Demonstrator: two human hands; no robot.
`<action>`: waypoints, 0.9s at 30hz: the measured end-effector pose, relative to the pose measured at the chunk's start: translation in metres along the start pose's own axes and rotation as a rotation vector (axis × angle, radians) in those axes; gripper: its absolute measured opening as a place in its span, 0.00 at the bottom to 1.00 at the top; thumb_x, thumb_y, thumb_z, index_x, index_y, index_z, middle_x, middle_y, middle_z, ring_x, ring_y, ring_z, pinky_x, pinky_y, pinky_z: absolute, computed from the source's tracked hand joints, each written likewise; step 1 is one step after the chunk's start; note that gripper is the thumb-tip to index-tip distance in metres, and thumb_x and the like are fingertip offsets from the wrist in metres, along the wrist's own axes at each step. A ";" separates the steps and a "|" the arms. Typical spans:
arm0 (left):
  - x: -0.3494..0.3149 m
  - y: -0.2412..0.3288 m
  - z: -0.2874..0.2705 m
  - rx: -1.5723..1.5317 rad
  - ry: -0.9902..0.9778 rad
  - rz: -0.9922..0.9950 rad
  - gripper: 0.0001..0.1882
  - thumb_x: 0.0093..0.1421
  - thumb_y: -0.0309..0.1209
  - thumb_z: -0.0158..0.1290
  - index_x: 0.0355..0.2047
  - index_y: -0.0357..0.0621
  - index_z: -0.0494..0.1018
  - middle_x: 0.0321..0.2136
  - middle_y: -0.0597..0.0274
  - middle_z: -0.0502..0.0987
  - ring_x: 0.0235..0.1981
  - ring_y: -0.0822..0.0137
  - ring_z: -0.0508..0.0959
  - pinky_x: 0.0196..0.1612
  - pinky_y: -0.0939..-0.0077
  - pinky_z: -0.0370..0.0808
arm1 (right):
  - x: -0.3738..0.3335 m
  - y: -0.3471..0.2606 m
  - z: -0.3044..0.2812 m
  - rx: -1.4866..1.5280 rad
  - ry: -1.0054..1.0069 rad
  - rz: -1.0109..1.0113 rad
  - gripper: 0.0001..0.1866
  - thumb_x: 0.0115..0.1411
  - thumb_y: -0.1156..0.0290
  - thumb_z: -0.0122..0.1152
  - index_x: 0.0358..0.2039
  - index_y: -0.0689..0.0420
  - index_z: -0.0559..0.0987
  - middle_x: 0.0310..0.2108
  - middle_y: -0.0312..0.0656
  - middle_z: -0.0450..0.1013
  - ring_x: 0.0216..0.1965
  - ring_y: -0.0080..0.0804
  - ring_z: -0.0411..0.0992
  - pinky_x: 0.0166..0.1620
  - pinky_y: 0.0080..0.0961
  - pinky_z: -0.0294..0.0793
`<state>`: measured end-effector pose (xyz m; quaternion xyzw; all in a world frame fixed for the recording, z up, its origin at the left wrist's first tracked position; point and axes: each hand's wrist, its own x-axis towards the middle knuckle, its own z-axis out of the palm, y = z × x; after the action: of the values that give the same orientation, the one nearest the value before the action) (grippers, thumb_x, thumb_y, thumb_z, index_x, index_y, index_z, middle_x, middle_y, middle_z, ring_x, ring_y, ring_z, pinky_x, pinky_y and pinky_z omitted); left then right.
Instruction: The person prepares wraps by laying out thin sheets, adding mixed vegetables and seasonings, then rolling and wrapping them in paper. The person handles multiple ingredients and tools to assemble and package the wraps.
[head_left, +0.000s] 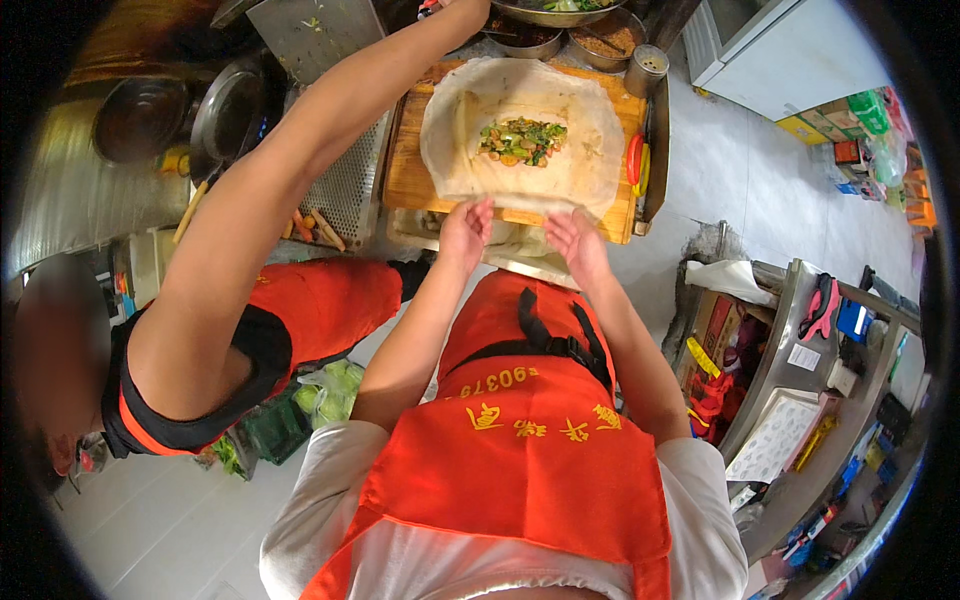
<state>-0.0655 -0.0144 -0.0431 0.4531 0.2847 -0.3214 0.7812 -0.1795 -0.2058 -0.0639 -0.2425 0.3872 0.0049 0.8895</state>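
A large thin flatbread (445, 125) lies spread on a wooden board (410, 150). A heap of chopped greens and orange-brown bits (523, 141) sits at its middle. My left hand (465, 232) is at the flatbread's near edge, fingers stretched forward. Across from it, my right hand (578, 246) is by the near right part of that edge, its fingers apart and slightly blurred. Neither hand visibly grips anything; whether the fingertips touch the dough is unclear. Below the board's near side, more pale flatbread sheets (525, 250) show between my wrists.
A co-worker's arm (290, 160) reaches across from the left, above a perforated metal tray (345, 190). Beyond the board stand bowls of sauce (608, 40), a pan (555, 12) and a metal canister (648, 70). Red and yellow handles (635, 160) lie at the board's right edge.
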 end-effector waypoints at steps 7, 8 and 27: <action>0.026 0.015 -0.009 1.516 -0.124 1.153 0.14 0.59 0.29 0.53 0.46 0.47 0.76 0.48 0.57 0.78 0.45 0.57 0.76 0.50 0.63 0.72 | -0.005 -0.004 0.013 -1.604 0.015 -1.069 0.25 0.58 0.66 0.61 0.55 0.56 0.70 0.54 0.44 0.68 0.50 0.45 0.70 0.52 0.40 0.71; 0.026 0.018 -0.012 1.613 -0.153 1.085 0.17 0.55 0.30 0.56 0.47 0.49 0.77 0.50 0.58 0.76 0.52 0.53 0.72 0.55 0.60 0.69 | -0.010 -0.010 0.012 -1.698 -0.027 -1.105 0.23 0.53 0.68 0.64 0.51 0.53 0.74 0.54 0.41 0.68 0.53 0.45 0.66 0.55 0.42 0.65; 0.012 0.059 -0.052 1.736 -0.429 1.244 0.11 0.57 0.25 0.57 0.42 0.44 0.79 0.42 0.64 0.81 0.49 0.63 0.75 0.50 0.66 0.70 | 0.011 -0.038 -0.031 -1.811 -0.180 -1.316 0.10 0.54 0.76 0.58 0.38 0.56 0.77 0.32 0.40 0.77 0.33 0.39 0.76 0.38 0.33 0.74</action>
<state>-0.0215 0.0514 -0.0431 0.8496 -0.4607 -0.0336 0.2544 -0.1862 -0.2546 -0.0733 -0.9557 -0.0283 -0.1685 0.2395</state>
